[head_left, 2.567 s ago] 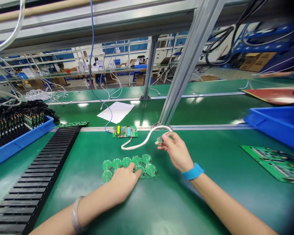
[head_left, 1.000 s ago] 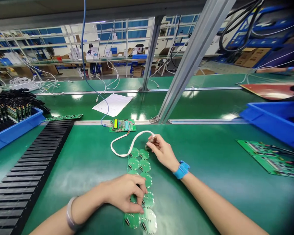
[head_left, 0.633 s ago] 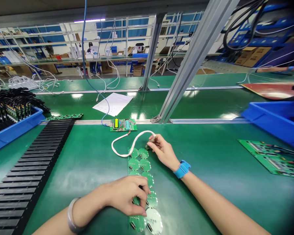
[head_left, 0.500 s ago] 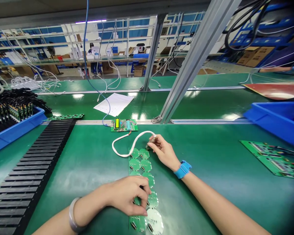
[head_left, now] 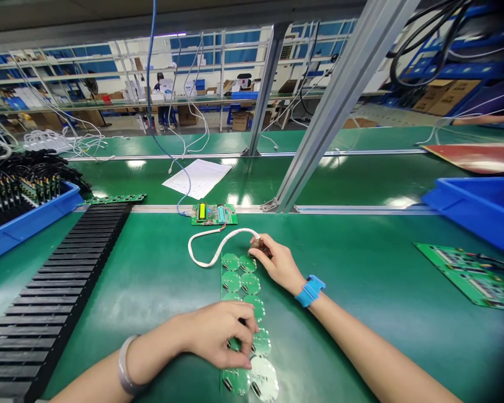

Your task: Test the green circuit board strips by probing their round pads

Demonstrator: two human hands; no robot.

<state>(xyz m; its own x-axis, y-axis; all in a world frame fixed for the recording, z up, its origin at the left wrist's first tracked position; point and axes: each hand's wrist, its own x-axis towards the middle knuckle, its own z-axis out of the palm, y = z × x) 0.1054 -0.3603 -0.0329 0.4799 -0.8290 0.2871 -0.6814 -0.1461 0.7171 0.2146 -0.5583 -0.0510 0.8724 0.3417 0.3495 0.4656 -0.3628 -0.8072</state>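
A panel of small round green circuit boards (head_left: 240, 282) lies lengthwise on the green bench mat, running away from me. My left hand (head_left: 218, 331) presses down on its near part, fingers curled over the boards. My right hand (head_left: 275, 262), with a blue wrist strap (head_left: 309, 290), pinches a small probe connector (head_left: 255, 244) at the end of a white sleeved cable (head_left: 212, 251) and holds it against the far right board. The cable loops back to a small tester board with a lit yellow-green display (head_left: 214, 214).
A long black slotted rack (head_left: 63, 296) lies to the left, beside a blue bin of boards with black wires (head_left: 21, 204). Another blue bin (head_left: 479, 210) and a large green circuit board (head_left: 470, 274) are on the right. A slanted aluminium post (head_left: 331, 106) rises behind; a paper sheet (head_left: 199, 178) lies beyond.
The panel was turned from crosswise to lengthwise. My right hand brought the connector down from the air onto the far boards. In the last second it has shifted slightly left.
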